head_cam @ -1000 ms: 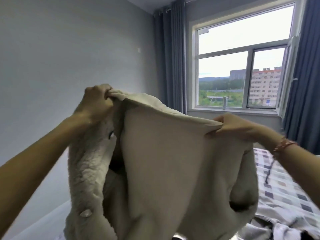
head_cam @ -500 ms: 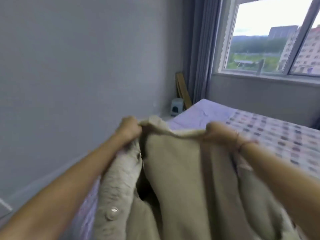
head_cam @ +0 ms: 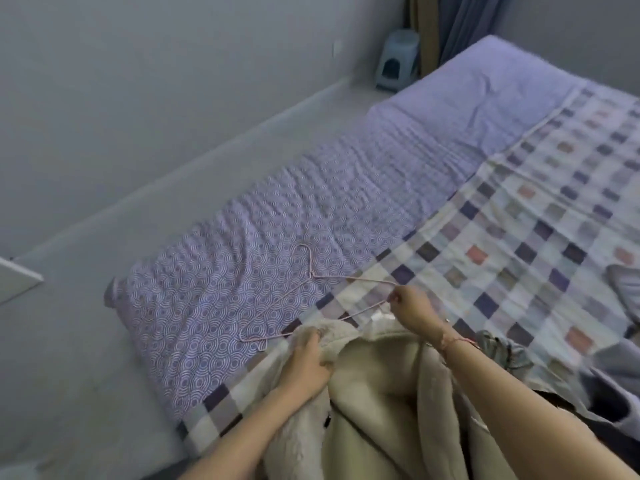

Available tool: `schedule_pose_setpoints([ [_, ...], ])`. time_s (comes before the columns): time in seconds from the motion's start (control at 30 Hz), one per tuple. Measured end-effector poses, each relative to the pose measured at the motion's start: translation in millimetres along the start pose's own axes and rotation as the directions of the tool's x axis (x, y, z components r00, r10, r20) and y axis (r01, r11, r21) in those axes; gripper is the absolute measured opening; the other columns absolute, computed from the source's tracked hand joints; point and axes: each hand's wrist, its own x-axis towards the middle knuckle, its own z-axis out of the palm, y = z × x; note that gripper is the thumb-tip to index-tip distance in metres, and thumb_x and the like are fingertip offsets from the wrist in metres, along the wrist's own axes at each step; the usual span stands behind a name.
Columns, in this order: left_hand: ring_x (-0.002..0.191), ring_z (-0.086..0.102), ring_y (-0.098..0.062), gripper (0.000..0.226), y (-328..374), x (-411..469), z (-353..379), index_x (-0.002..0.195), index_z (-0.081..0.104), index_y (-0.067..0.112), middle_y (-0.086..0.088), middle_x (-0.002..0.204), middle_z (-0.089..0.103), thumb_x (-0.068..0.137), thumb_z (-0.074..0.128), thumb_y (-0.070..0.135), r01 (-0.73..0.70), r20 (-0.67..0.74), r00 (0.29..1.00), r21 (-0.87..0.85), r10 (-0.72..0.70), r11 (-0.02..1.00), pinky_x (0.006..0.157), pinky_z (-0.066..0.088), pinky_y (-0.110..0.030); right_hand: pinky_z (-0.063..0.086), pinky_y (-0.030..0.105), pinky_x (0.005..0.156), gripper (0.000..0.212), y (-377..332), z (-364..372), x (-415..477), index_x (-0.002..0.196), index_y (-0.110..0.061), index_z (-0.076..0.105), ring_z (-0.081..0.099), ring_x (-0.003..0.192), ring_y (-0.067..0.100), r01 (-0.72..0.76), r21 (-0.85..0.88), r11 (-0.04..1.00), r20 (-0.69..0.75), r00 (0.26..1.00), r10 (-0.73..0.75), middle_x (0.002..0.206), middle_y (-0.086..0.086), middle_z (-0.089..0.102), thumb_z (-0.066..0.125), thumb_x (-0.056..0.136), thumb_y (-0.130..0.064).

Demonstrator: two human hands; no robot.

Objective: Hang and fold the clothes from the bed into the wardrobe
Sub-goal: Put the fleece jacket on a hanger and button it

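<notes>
The cream coat (head_cam: 381, 403) is fleecy, matt pile cloth. Beyond the grips, a thin pink wire hanger (head_cam: 304, 292) looks smooth, lying on crinkled lilac printed cotton sheet (head_cam: 277, 237) beside a soft checked cloth blanket (head_cam: 519, 220).

The fleece coat (head_cam: 374, 410) I'm handling is cream. The wire hanger (head_cam: 311, 292) is pale pink. One bedsheet (head_cam: 277, 244) is lilac with white concentric-circle swirls, the other blanket (head_cam: 519, 230) is white checked with navy, grey and salmon squares. Walls grey, little stool (head_cam: 398, 60) pale blue.
</notes>
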Motion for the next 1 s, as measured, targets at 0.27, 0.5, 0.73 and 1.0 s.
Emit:
schedule_pose_setpoints([
  [0.27,0.133,0.038,-0.018,0.083,-34.4,57.9,1.6,0.141,0.026,0.028,0.006,0.139,0.039,0.059,0.038,0.02,0.088,0.178,0.983,-0.269,-0.04,0.959,0.11,0.032,-0.034,0.039,0.036,0.092,0.036,-66.0,92.0,124.3,0.125,-0.006,0.042,0.051,0.116,0.034,0.085,-0.161,0.983,0.187,0.981,-0.054,0.127,0.018,0.054,0.044,0.096,-0.027],
  [0.5,0.112,0.055,-0.005,0.041,-68.7,70.1,15.4,0.099,0.046,0.068,0.016,0.115,0.06,0.061,0.043,0.051,0.166,0.1,0.985,-0.33,-0.141,0.929,0.098,0.045,-0.035,0.022,0.049,0.106,0.05,-98.4,152.4,184.9,0.109,-0.012,0.055,0.044,0.121,0.03,0.091,-0.294,0.952,0.187,0.982,-0.036,0.12,0.011,0.059,0.047,0.088,-0.057],
  [0.73,0.109,0.059,-0.022,0.038,-55.0,50.6,3.2,0.117,0.054,0.038,0.0,0.114,0.065,0.079,0.052,0.031,0.266,-0.026,0.96,-0.228,-0.279,0.937,0.089,0.046,-0.027,0.036,0.03,0.063,0.04,-110.7,96.2,168.8,0.075,-0.004,0.055,0.056,0.076,0.028,0.165,0.046,0.985,0.026,0.986,-0.167,0.076,0.007,0.056,0.043,0.098,-0.034],
  [1.0,0.117,0.053,-0.026,0.044,-27.3,4.2,-36.2,0.129,0.049,0.002,-0.015,0.127,0.057,0.091,0.051,0.022,0.308,0.078,0.949,-0.038,-0.304,0.951,0.082,0.04,-0.022,0.032,0.028,0.058,0.037,-95.2,-84.8,51.9,0.063,-0.018,0.059,0.05,0.065,0.022,0.303,-0.062,0.951,-0.165,0.936,-0.309,0.058,0.003,0.051,0.052,0.094,-0.035],
])
